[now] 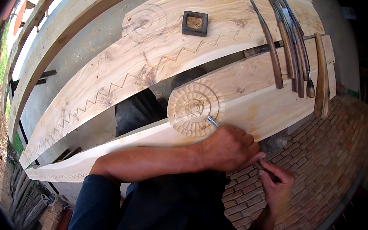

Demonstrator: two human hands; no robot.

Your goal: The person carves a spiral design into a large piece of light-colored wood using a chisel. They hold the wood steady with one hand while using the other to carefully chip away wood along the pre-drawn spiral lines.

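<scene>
A chisel, its metal blade (212,121) tilted, meets the lower right edge of a round carved rosette (190,99) with rings of notches. My left hand (232,148) is closed round the chisel near its blade, my forearm lying across the near edge of the pale wooden board (275,107). At the back end of the same tool, my right hand (276,178) is closed on the dark handle, off the board's near edge. The middle of the chisel is hidden by my left hand.
A second long board (97,69) lies beyond a gap, bearing zigzag lines and drawn circles. On it sits a small dark square box (195,23). Several chisels (290,50) and a wooden club (321,76) rest at the right. Brick paving (324,143) lies below.
</scene>
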